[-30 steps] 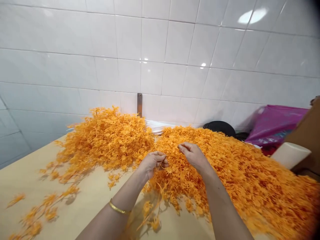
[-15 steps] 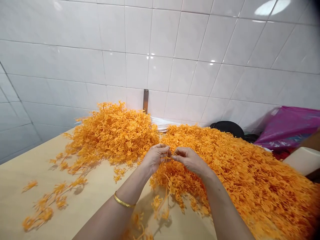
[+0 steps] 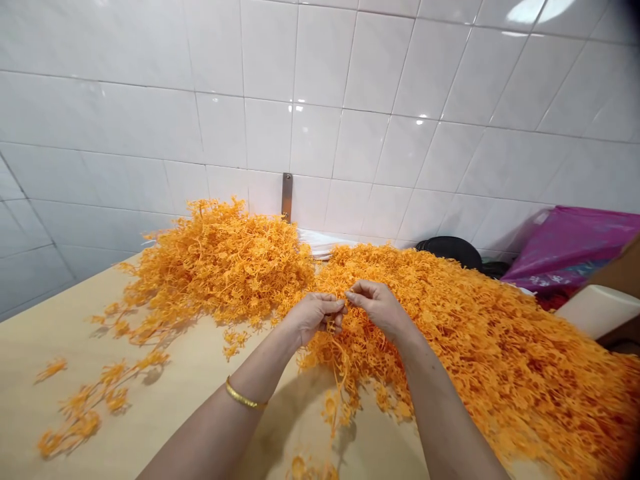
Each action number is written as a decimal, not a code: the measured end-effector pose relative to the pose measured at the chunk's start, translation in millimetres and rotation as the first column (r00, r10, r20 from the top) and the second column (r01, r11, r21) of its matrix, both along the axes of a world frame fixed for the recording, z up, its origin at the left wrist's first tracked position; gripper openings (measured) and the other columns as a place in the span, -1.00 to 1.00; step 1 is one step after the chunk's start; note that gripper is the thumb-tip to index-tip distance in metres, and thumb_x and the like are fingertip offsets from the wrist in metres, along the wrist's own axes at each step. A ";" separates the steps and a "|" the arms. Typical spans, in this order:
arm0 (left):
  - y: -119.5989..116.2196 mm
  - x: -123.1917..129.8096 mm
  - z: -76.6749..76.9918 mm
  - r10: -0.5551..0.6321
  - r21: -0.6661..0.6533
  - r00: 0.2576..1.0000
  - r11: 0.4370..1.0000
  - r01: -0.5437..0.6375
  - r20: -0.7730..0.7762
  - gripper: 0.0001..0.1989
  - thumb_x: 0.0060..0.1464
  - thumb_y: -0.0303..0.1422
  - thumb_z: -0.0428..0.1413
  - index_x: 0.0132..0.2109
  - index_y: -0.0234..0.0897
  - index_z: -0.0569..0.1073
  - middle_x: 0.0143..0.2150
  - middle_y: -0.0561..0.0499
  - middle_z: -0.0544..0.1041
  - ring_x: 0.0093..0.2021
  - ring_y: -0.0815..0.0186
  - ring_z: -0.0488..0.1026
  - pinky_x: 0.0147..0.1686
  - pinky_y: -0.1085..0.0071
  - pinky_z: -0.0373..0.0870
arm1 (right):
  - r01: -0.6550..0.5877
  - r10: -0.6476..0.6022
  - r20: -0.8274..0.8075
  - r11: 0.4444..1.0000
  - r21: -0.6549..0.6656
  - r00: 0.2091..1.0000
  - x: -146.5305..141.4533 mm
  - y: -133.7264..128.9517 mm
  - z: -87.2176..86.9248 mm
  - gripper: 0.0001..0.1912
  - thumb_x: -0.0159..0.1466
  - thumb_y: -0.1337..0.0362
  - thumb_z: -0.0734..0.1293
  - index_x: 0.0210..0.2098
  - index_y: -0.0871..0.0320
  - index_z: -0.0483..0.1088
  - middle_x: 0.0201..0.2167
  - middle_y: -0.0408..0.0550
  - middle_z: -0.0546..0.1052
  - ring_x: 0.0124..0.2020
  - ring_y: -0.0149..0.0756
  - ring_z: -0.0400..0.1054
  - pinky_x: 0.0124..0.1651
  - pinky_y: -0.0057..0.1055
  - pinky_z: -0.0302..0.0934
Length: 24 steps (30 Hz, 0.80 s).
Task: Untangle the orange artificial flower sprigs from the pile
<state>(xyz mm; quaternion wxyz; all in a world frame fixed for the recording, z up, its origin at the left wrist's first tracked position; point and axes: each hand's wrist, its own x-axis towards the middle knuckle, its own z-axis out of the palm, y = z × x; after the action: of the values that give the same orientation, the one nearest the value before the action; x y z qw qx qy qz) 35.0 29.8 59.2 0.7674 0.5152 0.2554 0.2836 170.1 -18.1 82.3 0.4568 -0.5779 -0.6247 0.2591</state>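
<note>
My left hand pinches an orange artificial flower sprig, whose stem and small blossoms hang below it over the table. Close beside it on the right, my right hand has thumb and forefinger pressed together; whatever is between them is too small to make out. Behind and below both hands spreads a large heap of orange sprigs. A second pile of orange sprigs stands to the left, against the wall side.
On the pale table, a loose sprig and a single blossom lie at left. Black round objects, a purple bag and a cream-coloured object are behind the right heap. A tiled wall closes the back.
My hands have drawn slightly apart at the fingertips. The sprig under my left hand hangs a little differently, with its lower blossoms shifted. The whole view has moved slightly.
</note>
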 end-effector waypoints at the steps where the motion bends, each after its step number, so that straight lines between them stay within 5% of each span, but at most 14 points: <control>1: 0.0 1.0 -0.9 -0.004 0.013 1.000 1.000 0.004 0.026 -0.82 -0.19 -0.34 0.14 -0.54 -0.40 0.36 -0.69 0.06 0.32 -0.69 0.47 0.25 -0.60 0.49 0.20 | 0.032 -0.032 -0.029 0.999 0.016 0.999 -1.6 1.8 -1.9 -0.76 0.03 0.15 0.23 -0.61 0.19 0.19 -0.64 -0.21 0.22 -0.59 -0.48 0.05 -0.50 -0.50 -0.03; 5: -1.5 1.8 -0.3 0.025 -0.022 0.998 0.999 -0.024 0.062 -0.85 -0.15 -0.39 0.11 -0.55 -0.40 0.36 -0.71 0.08 0.29 -0.70 0.48 0.23 -0.64 0.50 0.17 | 0.226 -0.224 -0.032 0.971 0.076 0.974 -4.0 11.1 -12.5 -0.73 0.04 0.14 0.21 -0.65 0.18 0.15 -0.67 -0.20 0.20 -0.61 -0.46 0.04 -0.54 -0.49 -0.04; 9: -3.3 -2.4 7.4 -0.015 -0.053 0.997 0.998 0.019 0.072 -0.86 -0.11 -0.43 0.08 -0.55 -0.41 0.36 -0.72 0.07 0.27 -0.70 0.47 0.23 -0.62 0.49 0.19 | 0.551 -0.556 0.007 0.824 0.130 0.831 17.6 12.9 -16.4 -0.76 0.11 0.13 0.11 -0.52 0.17 0.22 -0.62 -0.11 0.26 -0.59 -0.37 0.12 -0.54 -0.45 -0.01; 11: -1.5 -4.2 9.6 0.047 -0.088 0.997 0.995 -0.041 0.068 -0.87 -0.08 -0.44 0.05 -0.52 -0.41 0.35 -0.68 0.04 0.31 -0.66 0.44 0.28 -0.59 0.48 0.22 | 0.588 -0.595 0.026 0.800 0.121 0.803 30.2 9.4 -13.2 -0.77 0.10 0.16 0.12 -0.38 0.18 0.26 -0.56 -0.06 0.30 -0.56 -0.33 0.16 -0.51 -0.43 0.02; 14: 4.9 -5.4 8.2 0.198 -0.206 0.979 0.961 -0.185 0.046 -0.88 -0.02 -0.48 -0.03 -0.48 -0.39 0.33 -0.60 0.00 0.37 -0.57 0.39 0.37 -0.54 0.47 0.28 | 0.533 -0.560 0.167 0.826 0.183 0.811 32.4 3.5 -4.8 -0.68 0.06 0.25 0.15 -0.18 0.16 0.26 -0.32 0.05 0.34 -0.43 -0.28 0.22 -0.40 -0.39 0.06; 16: 9.4 -5.9 6.2 0.267 -0.261 0.962 0.934 -0.243 0.061 -0.88 -0.02 -0.50 -0.05 -0.48 -0.39 0.31 -0.58 -0.02 0.39 -0.53 0.38 0.39 -0.49 0.46 0.31 | 0.444 -0.500 0.288 0.863 0.241 0.816 21.9 0.9 0.5 -0.72 0.06 0.28 0.15 -0.23 0.16 0.31 -0.23 0.06 0.31 -0.36 -0.28 0.23 -0.34 -0.38 0.06; 20: 14.6 -7.5 6.1 0.341 -0.288 0.935 0.909 -0.300 0.101 -0.88 -0.03 -0.52 -0.03 -0.49 -0.39 0.32 -0.58 -0.02 0.39 -0.52 0.39 0.39 -0.46 0.45 0.33 | 0.168 -0.202 0.392 0.978 0.120 0.897 -10.1 -3.2 5.6 -0.72 0.13 0.16 0.13 -0.58 0.17 0.29 -0.59 -0.09 0.30 -0.54 -0.36 0.15 -0.48 -0.44 -0.01; 24: 14.2 -10.0 11.2 0.352 -0.302 0.929 0.903 -0.304 0.118 -0.89 -0.05 -0.51 -0.01 -0.48 -0.40 0.37 -0.60 0.01 0.38 -0.59 0.43 0.33 -0.55 0.49 0.27 | -0.073 0.064 0.319 0.997 0.016 0.946 -37.4 -7.4 2.0 -0.74 0.04 0.08 0.25 -0.57 0.17 0.26 -0.61 -0.18 0.31 -0.56 -0.42 0.14 -0.51 -0.49 -0.04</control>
<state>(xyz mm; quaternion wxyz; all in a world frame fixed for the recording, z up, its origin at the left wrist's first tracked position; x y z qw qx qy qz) 25.0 44.0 70.4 0.7921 0.3255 0.3097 0.4131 132.7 -25.6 84.3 0.3486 -0.5836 -0.7135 0.1696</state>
